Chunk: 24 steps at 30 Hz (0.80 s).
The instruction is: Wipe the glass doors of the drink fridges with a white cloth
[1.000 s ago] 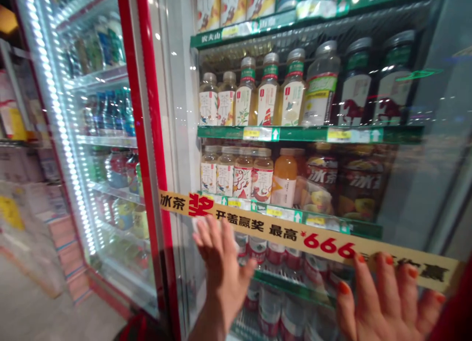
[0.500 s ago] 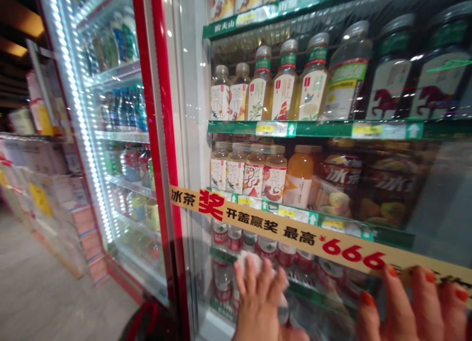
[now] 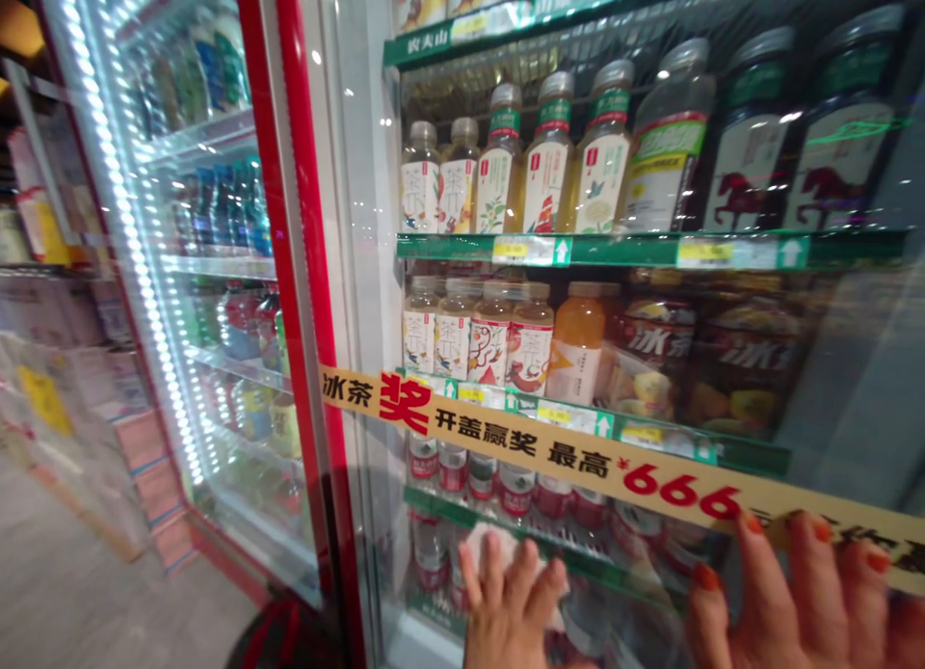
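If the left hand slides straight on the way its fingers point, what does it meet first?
Likely the yellow banner strip across the glass door, above the left hand; bottles lie behind the glass.

White cloth (image 3: 478,544) flat against glass cooler door (image 3: 361,293), low down.

The single view comes from a camera on the person's head, close up to the glass door (image 3: 361,216) of a drinks fridge and facing it slightly from the left, so the shelves (image 3: 614,250) run off rightward. It tilts a little downward (the left hand (image 3: 510,602) and right hand (image 3: 795,602) just enter at the bottom edge). Its left side takes in a second fridge (image 3: 209,264) and the floor (image 3: 72,592).
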Tool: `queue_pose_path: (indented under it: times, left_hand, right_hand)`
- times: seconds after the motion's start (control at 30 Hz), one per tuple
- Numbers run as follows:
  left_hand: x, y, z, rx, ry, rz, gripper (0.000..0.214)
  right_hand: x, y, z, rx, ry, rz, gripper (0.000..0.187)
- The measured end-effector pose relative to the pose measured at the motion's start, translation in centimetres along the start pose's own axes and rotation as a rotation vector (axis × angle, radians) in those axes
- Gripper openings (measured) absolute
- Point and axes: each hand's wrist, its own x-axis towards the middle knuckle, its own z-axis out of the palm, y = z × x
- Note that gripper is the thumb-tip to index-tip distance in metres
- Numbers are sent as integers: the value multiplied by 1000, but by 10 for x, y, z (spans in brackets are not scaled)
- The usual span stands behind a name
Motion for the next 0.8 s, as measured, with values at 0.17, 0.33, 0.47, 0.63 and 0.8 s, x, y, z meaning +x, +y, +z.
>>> queue_pose_path:
  times: [0.17,0.33,0.47,0.63,0.8]
  left_hand:
    - [-13,-54,2,65,57,-317,95]
    - [70,-54,-19,-26,-13,-540,91]
    - [45,-1,-11,41,-15,-10,111]
    - [33,-48,-13,120,42,-192,89]
    - [120,-61,-36,28,42,-467,81]
  right_hand:
    - [2,0,5,-29,26,-41,64]
    - [4,-2,3,-21,30,-48,66]
    - [3,-1,2,-10,31,-40,65]
    - [1,3,5,-31,29,-72,69]
    - [3,0,3,-29,38,-53,67]
